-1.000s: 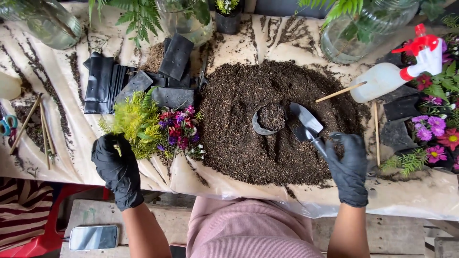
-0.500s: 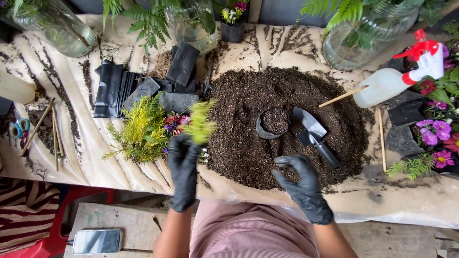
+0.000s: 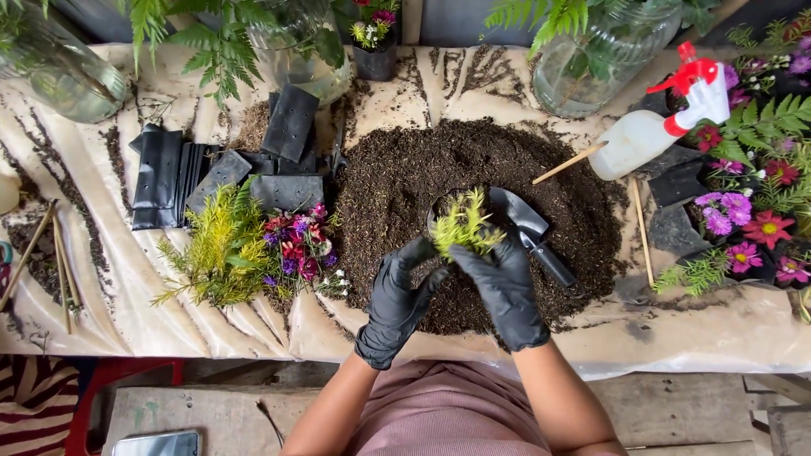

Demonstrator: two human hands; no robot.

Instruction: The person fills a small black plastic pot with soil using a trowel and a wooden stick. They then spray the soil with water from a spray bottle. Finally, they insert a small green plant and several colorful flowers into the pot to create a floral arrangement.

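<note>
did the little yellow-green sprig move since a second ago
Yes. The sprig went from beside the flower bunch rightward to the soil pile, where both gloved hands, left hand and right hand, hold it beside the trowel.

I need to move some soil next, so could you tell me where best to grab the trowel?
Grip the trowel by its black handle, coming from the lower right: the handle points that way, clear of the soil, while the blade lies by the right hand.

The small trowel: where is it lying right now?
In the head view the small trowel lies on the soil pile, right of centre, its blade beside the yellow-green sprig that both gloved hands hold, just above the right hand.
</note>
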